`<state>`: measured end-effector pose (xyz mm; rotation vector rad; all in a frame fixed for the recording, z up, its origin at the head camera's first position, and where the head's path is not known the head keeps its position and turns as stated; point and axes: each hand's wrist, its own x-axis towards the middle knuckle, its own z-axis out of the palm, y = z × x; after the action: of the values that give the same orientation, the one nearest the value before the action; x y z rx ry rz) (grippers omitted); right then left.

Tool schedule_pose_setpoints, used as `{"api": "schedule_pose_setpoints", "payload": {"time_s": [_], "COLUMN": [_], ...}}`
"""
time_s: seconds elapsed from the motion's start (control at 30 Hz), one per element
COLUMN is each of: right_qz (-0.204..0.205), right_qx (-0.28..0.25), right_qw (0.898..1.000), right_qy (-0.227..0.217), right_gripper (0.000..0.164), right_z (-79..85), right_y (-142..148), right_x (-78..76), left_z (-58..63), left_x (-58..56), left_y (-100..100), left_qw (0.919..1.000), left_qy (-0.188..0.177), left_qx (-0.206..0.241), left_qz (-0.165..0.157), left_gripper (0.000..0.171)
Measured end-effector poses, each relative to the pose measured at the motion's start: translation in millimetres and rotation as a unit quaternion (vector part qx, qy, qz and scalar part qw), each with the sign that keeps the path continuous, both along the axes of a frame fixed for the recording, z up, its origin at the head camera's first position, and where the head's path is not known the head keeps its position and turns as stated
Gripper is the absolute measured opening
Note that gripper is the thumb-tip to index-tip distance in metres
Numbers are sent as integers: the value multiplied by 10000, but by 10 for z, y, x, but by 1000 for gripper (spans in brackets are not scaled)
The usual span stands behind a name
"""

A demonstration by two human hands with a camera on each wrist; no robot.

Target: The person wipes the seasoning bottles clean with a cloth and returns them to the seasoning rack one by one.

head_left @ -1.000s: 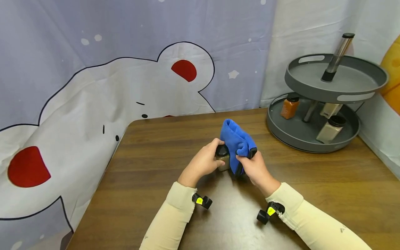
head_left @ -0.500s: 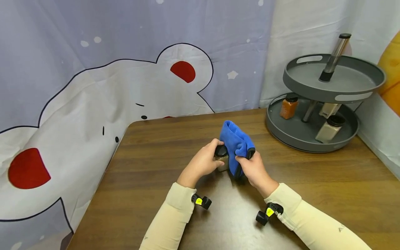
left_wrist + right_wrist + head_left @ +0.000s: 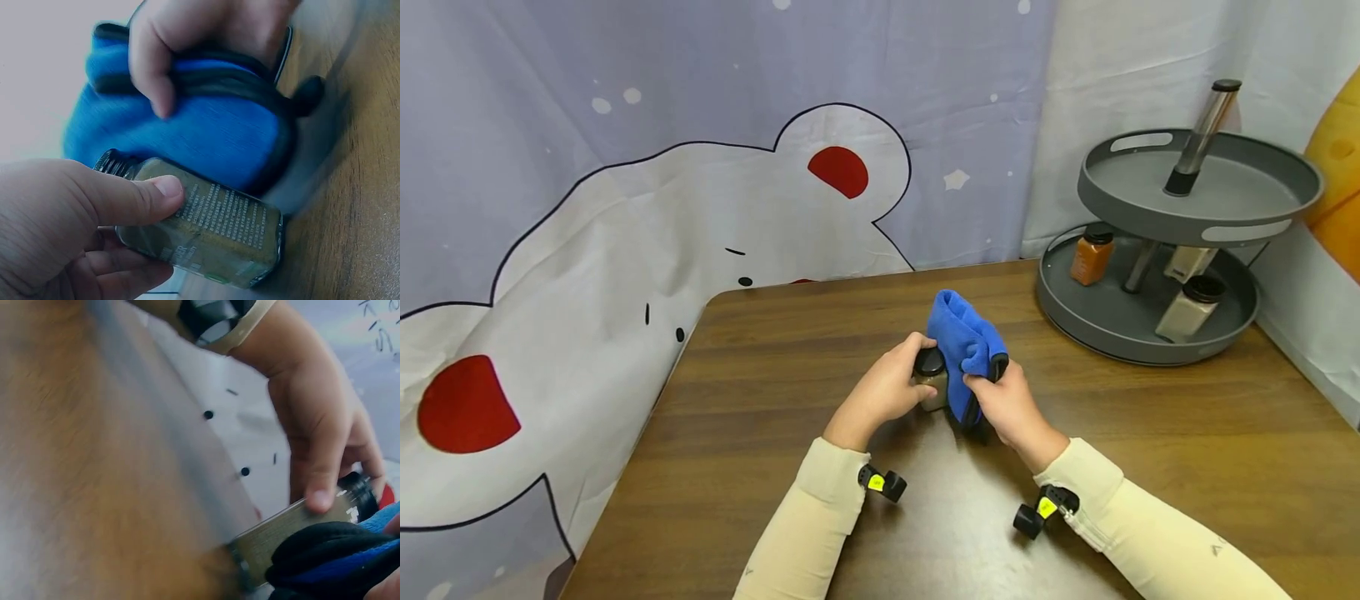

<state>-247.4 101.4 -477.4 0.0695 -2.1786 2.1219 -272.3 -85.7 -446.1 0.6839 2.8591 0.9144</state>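
In the head view my left hand (image 3: 882, 385) grips a square spice jar (image 3: 931, 379) with a black lid, thumb on its near side. The left wrist view shows the jar (image 3: 212, 219) filled with grey-brown powder, printed with small white text. My right hand (image 3: 1011, 406) holds a folded blue cloth (image 3: 958, 337) with black edging, its thumb pressed on the folds. The cloth lies against the jar's right side. In the right wrist view the cloth's black edge (image 3: 325, 547) covers part of the jar (image 3: 269, 540).
A grey two-tier round tray (image 3: 1198, 221) stands at the back right of the wooden table (image 3: 760, 400). Its lower tier bears an orange spice jar (image 3: 1092, 258), a pale jar (image 3: 1189, 312) and another pale jar (image 3: 1190, 262) partly hidden behind. A printed curtain (image 3: 700, 217) hangs behind.
Both hands keep their hold on the jar and the cloth. The cloth and right hand have shifted very slightly left and down; the whole view has also drifted a little.
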Motion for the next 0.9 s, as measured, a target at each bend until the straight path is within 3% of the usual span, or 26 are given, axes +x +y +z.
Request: {"api": "schedule_pose_setpoints", "payload": {"time_s": [0.07,0.13,0.3,0.37,0.57,0.63,0.8,0.9], "right_qz": [-41,-143,-199,-128,-102,-181,-167,26], "right_qx": [-305,-278,721,873,127,149,1032,1285], "right_qw": [9994,9992,9971,9960,9984,9981,9942,9917], "right_qy": [160,258,141,150,542,572,251,94], "right_gripper": [49,46,33,33,41,40,29,30], "right_z": [39,39,-100,-122,9,18,-118,-151], "right_y": [-2,-8,-3,2,11,10,13,41], "right_x": [15,23,0,-8,27,36,-4,-45], "left_z": [0,-2,-13,-16,-7,-5,-11,-15], "left_x": [-3,-5,-6,-3,3,4,6,-3], "left_y": [1,1,8,11,6,3,1,5], "left_qw": [10000,10000,10000,10000,10000,10000,9999,9999], "left_qy": [31,53,42,-6,42,70,26,35], "left_qx": [-13,-16,-39,-50,-45,-35,-96,-95], "left_qz": [-13,-21,-5,4,16,-7,25,31], "left_gripper": [65,65,67,67,65,65,66,67]}}
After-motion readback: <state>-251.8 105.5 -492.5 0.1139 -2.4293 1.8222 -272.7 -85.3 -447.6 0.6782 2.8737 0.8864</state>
